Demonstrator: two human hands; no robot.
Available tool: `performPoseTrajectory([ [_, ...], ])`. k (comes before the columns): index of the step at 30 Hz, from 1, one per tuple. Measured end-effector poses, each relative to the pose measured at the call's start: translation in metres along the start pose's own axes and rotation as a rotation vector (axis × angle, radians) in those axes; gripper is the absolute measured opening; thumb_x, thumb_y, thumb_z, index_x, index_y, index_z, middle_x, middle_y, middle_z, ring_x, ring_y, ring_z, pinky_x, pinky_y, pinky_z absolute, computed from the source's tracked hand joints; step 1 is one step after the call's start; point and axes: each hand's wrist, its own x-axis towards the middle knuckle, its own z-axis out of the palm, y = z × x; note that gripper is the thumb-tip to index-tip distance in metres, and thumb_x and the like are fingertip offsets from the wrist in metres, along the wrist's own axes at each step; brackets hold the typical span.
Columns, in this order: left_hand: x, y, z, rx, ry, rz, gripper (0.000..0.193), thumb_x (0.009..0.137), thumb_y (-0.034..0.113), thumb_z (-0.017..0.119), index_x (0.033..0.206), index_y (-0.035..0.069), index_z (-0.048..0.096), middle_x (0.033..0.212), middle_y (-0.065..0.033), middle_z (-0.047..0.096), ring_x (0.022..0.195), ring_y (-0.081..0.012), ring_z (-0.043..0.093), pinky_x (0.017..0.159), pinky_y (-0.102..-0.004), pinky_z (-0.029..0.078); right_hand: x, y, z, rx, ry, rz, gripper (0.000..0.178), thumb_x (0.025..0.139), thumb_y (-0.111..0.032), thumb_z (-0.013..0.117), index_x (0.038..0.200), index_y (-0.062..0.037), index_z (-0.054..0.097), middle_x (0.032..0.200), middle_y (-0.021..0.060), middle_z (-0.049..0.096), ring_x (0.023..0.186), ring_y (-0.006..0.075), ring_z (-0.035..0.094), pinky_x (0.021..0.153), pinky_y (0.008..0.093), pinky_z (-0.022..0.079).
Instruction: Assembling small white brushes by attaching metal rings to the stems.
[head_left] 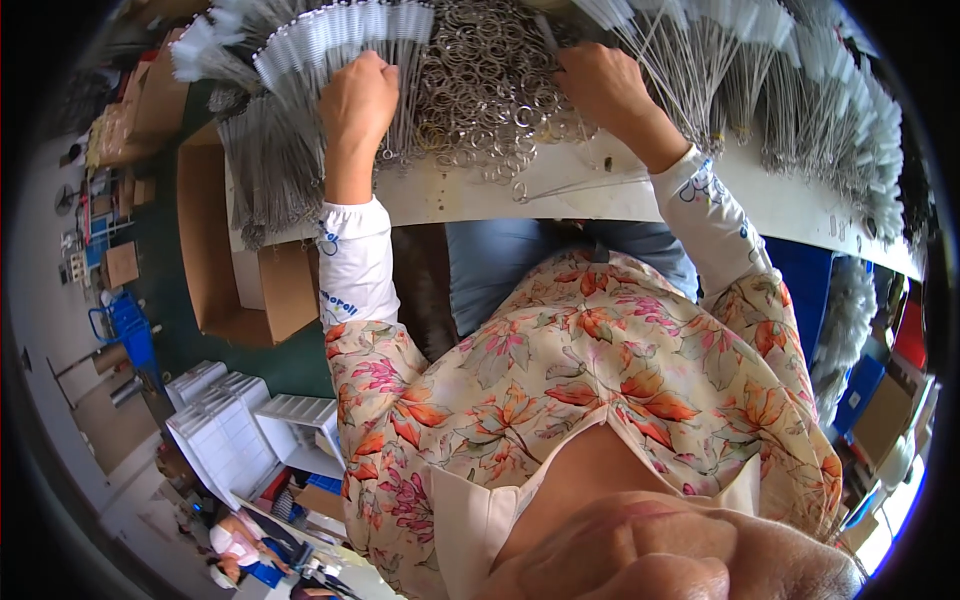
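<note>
A heap of loose metal rings [480,80] lies on the white table between my two hands. To its left, white-bristled brushes with thin wire stems [320,40] are laid out in a fan. My left hand [360,98] is closed over the wire stems, just below the bristles; its fingertips are hidden, so what it pinches does not show. At the right side of the ring heap, my right hand [608,88] is closed, fingers pointing inward. A pale narrow shape shows beside those fingertips, too blurred to name. More wire-stemmed brushes [700,70] spread out beyond that hand.
The white table [440,195] has its near edge in front of my lap. Several wire stems [585,187] lie loose near that edge. An open cardboard box [225,250] stands at the left, with white plastic crates [225,420] behind. Another person [238,545] is at the lower left.
</note>
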Motion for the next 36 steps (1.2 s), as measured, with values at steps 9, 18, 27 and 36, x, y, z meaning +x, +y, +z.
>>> performPoseTrajectory([
  [9, -0.028, -0.024, -0.032, -0.336, -0.046, -0.041, 0.019, 0.083, 0.021, 0.058, 0.082, 0.002, 0.06, 0.076, -0.0103, 0.067, 0.071, -0.0184, 0.065, 0.065, -0.0313, 0.049, -0.001, -0.011, -0.029, 0.458, 0.175, -0.053, 0.015, 0.074, -0.019, 0.067, 0.085, -0.0085, 0.068, 0.065, 0.0065, 0.062, 0.058, 0.0172, 0.059, 0.057, 0.0292, 0.047],
  [18, -0.012, -0.194, -0.031, 0.061, 0.015, -0.374, 0.053, 0.077, 0.054, 0.059, 0.092, 0.003, 0.067, 0.088, -0.0222, 0.064, 0.082, -0.0388, 0.061, 0.072, -0.044, 0.046, -0.037, 0.083, -0.138, 1.116, 0.805, -0.008, 0.01, 0.092, -0.013, 0.053, 0.092, -0.0033, 0.056, 0.071, -0.0007, 0.052, 0.06, 0.0066, 0.051, 0.052, 0.0206, 0.044],
  [27, -0.024, -0.244, 0.023, -0.122, 0.038, -0.233, 0.027, 0.084, 0.024, 0.06, 0.084, -0.003, 0.063, 0.069, -0.018, 0.061, 0.058, -0.0264, 0.05, 0.061, -0.0379, 0.042, -0.109, 0.202, -0.128, 0.223, 0.798, 0.437, 0.016, 0.082, -0.021, 0.064, 0.089, -0.0069, 0.068, 0.063, 0.0007, 0.054, 0.055, 0.009, 0.045, 0.051, 0.0273, 0.038],
  [36, -0.02, -0.225, -0.004, -0.034, -0.104, -0.332, 0.023, 0.083, 0.019, 0.061, 0.08, -0.004, 0.064, 0.064, -0.0119, 0.062, 0.057, -0.0212, 0.057, 0.058, -0.0333, 0.045, -0.091, 0.217, -0.108, 0.075, 0.653, 0.466, 0.019, 0.076, -0.03, 0.067, 0.087, -0.0142, 0.07, 0.076, 0.0053, 0.065, 0.07, 0.0227, 0.064, 0.067, 0.034, 0.051],
])
